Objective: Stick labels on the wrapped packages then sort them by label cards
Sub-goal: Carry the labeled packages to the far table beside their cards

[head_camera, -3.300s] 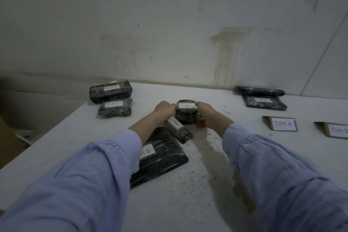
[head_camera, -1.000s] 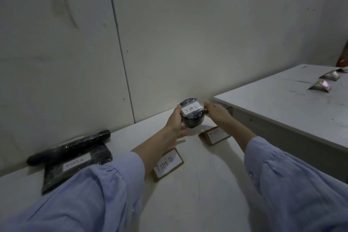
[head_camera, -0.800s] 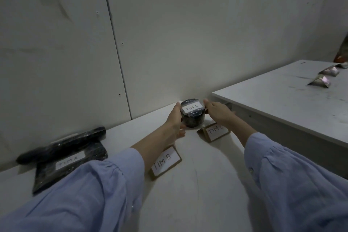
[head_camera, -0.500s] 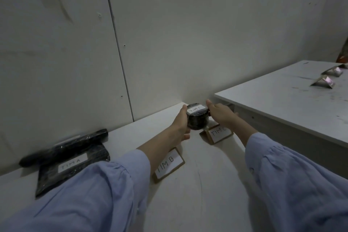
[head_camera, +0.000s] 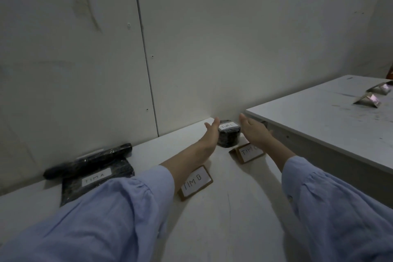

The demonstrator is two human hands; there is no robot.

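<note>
Package (head_camera: 229, 134), round, wrapped in dark film, stood on the white table (head_camera: 223, 219) near the centre of the frame, close to the wall (head_camera: 212, 49). White label on its top face read "TIM C". It sat just behind the folded card marked "TIM C" (head_camera: 247, 152), which stood slightly lower and to the right of it in the frame.

Left hand (head_camera: 209, 136): fingers straight, palm turned toward the package, just beside its left-of-frame side. Right hand (head_camera: 254, 132): fingers likewise straight and relaxed, just beside the opposite side, partly over the TIM C card. Neither hand gripped the package; whether either palm touched the film could not be told. Both forearms were bare, with light blue sleeves (head_camera: 106, 215) filling the lower frame.

Card marked "TIM B" (head_camera: 195, 183) stood below centre, partly hidden by the left forearm.

Lower left of frame: flat dark package labelled "TIM A" (head_camera: 95, 178), partly covered by the left sleeve, with a long dark wrapped roll (head_camera: 89, 160) lying along its far edge, touching it.

Right of frame: a second, higher white table (head_camera: 319, 123) butted against the first. Two folded cards (head_camera: 366, 100) stood on it near the upper right edge, their lettering not legible.
</note>
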